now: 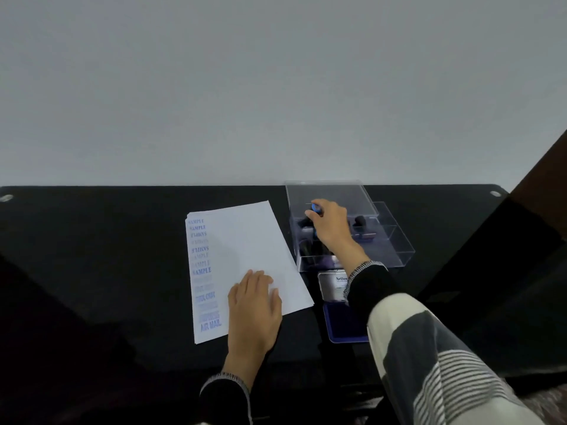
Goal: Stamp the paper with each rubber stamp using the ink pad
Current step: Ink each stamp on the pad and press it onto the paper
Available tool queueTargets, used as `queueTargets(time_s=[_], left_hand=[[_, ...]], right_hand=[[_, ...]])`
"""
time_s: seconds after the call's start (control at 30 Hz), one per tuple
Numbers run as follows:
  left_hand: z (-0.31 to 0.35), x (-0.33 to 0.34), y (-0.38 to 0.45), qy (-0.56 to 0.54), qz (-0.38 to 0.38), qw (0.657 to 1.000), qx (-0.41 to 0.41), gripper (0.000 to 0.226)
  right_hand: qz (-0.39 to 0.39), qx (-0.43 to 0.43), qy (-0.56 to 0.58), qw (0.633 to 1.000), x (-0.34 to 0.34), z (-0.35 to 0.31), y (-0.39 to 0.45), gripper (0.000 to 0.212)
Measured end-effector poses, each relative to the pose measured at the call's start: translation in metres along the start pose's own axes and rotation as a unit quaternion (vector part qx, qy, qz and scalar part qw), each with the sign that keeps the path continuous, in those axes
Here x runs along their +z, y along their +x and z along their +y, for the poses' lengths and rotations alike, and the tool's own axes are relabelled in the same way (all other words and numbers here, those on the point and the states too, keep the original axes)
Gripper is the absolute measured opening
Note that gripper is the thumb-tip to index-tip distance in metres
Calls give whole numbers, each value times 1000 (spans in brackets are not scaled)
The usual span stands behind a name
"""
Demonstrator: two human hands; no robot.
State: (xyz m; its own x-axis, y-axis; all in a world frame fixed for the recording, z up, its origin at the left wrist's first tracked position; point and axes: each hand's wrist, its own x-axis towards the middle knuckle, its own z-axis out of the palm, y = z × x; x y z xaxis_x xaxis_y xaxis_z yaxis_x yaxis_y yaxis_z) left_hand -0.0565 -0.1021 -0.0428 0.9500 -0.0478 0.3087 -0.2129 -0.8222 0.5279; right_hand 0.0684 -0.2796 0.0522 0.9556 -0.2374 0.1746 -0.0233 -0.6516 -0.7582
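Here, one paper (245, 240) lies on the table (92, 240) under my flat, open left hand (256, 305), its left edge stamped "SAMPLE" and "AIR MAIL". My right hand (329, 225) grips one blue-topped stamp (316, 207) over the clear box (395, 240). One open ink pad (343, 326) sits nearer, lid reading "Artli...".

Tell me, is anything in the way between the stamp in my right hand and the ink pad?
Nothing visible blocks it. The right hand grips a blue-topped stamp over the clear box. The open ink pad lies nearer you, just past the box's front wall, partly hidden under your right sleeve.
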Motion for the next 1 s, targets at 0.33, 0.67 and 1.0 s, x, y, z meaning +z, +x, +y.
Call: queueTargets(time_s=[0.33, 0.67, 1.0], left_hand=[[-1, 4, 1, 14, -3, 1000, -8, 21], [0, 3, 1, 23, 1, 1000, -11, 22], [-1, 5, 0, 23, 4, 1000, -13, 21]], right_hand=[[-36, -1, -65, 997, 9, 5, 18, 20], [33, 35, 21, 999, 11, 11, 22, 24], [-33, 24, -26, 999, 11, 13, 28, 27]])
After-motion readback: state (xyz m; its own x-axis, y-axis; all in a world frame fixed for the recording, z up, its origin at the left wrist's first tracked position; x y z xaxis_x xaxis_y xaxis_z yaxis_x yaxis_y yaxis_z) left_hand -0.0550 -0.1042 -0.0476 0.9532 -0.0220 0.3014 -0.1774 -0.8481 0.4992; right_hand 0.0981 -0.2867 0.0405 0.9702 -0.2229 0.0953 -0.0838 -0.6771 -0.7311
